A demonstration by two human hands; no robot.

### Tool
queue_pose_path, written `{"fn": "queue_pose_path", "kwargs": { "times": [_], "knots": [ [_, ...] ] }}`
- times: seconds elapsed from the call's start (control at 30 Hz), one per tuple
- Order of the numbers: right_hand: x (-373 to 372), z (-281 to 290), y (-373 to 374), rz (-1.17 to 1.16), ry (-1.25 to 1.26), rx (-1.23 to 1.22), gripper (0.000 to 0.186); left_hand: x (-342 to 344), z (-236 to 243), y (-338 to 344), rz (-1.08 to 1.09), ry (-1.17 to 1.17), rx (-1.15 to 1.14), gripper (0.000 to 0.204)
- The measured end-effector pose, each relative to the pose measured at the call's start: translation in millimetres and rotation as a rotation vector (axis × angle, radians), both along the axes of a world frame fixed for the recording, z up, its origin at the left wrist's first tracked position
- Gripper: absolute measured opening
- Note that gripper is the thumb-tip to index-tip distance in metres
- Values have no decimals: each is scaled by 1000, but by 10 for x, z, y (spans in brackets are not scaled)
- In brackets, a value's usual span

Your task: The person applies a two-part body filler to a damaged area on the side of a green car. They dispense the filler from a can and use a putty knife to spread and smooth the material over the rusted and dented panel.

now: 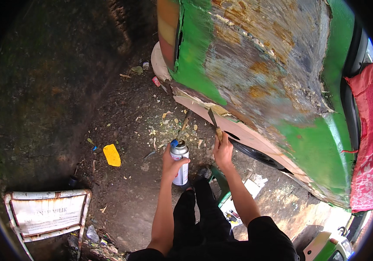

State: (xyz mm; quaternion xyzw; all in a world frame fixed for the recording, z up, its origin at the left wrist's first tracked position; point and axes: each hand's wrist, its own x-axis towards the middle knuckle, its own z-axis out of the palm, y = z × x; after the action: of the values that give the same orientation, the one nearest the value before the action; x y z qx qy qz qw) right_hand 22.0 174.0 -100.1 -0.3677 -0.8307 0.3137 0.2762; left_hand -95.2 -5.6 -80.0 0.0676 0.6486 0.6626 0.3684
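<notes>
My left hand (169,165) is wrapped round a white gas can (181,174) with a torch head, whose blue knob (174,142) and metal nozzle (184,124) point away from me. No flame is visible. My right hand (223,152) grips a putty knife (213,118) by its wooden handle, its dark blade angled up and left near the lower edge of a car. The car's green body panel (265,65) is stripped to brown and grey metal over a wide area, with ragged, peeling edges. Below runs a pale pink sill (197,108).
Paint flakes (164,128) and litter dot the dirt ground. A yellow piece (111,155) lies left, beyond a rusty-framed white sign (47,213). By my legs are a green stool (221,187) and papers (254,185). Red cloth (367,143) hangs at right; another green vehicle (325,248) stands lower right.
</notes>
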Motion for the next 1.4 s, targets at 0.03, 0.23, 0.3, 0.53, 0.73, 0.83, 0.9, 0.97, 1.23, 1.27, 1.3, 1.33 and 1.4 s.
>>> {"fn": "queue_pose_path", "kwargs": {
  "times": [0.03, 0.23, 0.3, 0.53, 0.73, 0.83, 0.9, 0.97, 1.23, 1.27, 1.3, 1.33, 1.4],
  "knots": [
    [104, 10, -36, -33, -29, -13, 26, 0, -24, -6, 2, -1, 10, 66],
    [163, 60, -1, -67, -79, -33, 25, -4, 18, 25, -50, 8, -62, 65],
    [170, 90, -6, -61, -80, -37, 24, 29, 51, 68, -73, 13, -64, 64],
    [288, 157, -115, -27, -89, -77, 19, 56, 0, 226, -70, -71, 47, 61],
    [336, 185, -163, -23, -70, -80, 17, 50, -19, 254, -30, -88, 64, 62],
    [347, 168, -160, -40, -38, -94, 17, 46, -35, 262, -22, -86, 68, 61],
    [322, 244, -163, -47, -17, -134, 18, 36, -44, 262, -22, -82, 69, 60],
    [316, 314, -152, -42, -49, -167, 19, 31, -48, 261, -25, -78, 70, 60],
    [337, 359, -169, -47, -56, -208, 20, 9, -88, 252, 9, -73, 74, 58],
    [351, 354, -172, -56, -67, -222, 20, 4, -70, 251, 9, -69, 71, 57],
    [364, 350, -175, -65, -79, -235, 20, -2, -57, 249, 10, -69, 64, 57],
    [372, 347, -181, -70, -77, -229, 20, -11, -55, 244, 11, -69, 58, 57],
    [388, 343, -190, -80, -76, -216, 21, -21, -55, 247, 19, -69, 55, 57]
  ]
}}
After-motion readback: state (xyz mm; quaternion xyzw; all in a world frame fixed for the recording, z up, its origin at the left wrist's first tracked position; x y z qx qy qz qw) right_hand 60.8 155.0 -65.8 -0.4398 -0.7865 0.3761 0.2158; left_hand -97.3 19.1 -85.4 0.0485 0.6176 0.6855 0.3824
